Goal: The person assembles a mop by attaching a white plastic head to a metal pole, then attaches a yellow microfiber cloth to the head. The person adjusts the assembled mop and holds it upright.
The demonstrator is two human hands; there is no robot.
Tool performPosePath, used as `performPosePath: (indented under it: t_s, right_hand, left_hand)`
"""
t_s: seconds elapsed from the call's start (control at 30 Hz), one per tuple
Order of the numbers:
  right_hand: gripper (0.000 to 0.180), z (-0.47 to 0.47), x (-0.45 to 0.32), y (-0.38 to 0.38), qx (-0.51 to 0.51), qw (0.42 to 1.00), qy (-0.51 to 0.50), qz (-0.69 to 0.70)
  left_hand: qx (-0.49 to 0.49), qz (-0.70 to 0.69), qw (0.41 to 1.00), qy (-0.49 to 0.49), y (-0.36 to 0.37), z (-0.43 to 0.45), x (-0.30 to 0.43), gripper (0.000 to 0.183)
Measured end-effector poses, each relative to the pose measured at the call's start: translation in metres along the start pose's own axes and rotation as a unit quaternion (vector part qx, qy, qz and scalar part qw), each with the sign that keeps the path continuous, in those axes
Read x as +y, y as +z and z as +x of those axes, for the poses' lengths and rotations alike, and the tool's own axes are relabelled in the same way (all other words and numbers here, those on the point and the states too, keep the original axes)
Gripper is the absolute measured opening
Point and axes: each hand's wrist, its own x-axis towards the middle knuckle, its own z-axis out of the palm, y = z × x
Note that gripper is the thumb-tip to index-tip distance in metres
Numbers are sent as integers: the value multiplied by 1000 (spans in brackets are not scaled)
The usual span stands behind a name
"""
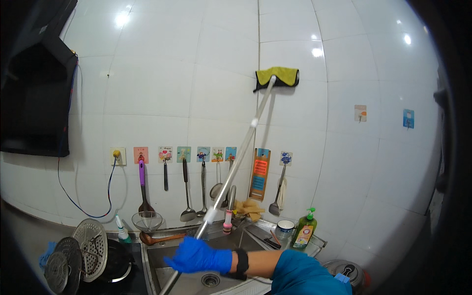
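My right hand (201,256), in a blue glove, is closed around the metal pole (236,166) of a flat mop, above the sink. The pole slants up to the right. At its top the mop head (281,82), with a yellow-green and black cloth pad (277,75), lies against the white tiled wall (295,110) just right of the corner. The pole's lower end runs out of view at the bottom edge. My left hand is out of view. Beneath my right hand is the stainless steel sink (188,285) with its drain (210,280).
Ladles and turners (188,215) and a wooden grater (259,177) hang from wall hooks. A green soap bottle (304,230) and a white bowl (285,229) stand right of the faucet (231,199). Perforated steamer plates (90,250) stand left. A cord (110,184) runs to the outlet.
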Motion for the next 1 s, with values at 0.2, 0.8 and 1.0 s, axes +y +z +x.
performPosePath:
  t_s: [0.2,0.8,1.0]
  right_hand:
    - [45,14,133,-84,-15,997,10,-74]
    - [39,35,371,-322,234,879,196,-365]
    - [39,21,358,-345,319,880,203,-289]
  left_hand:
    - [82,44,981,169,80,93,109,74]
    - [14,124,910,396,257,217,482,72]
    - [8,169,881,441,296,236,581,67]
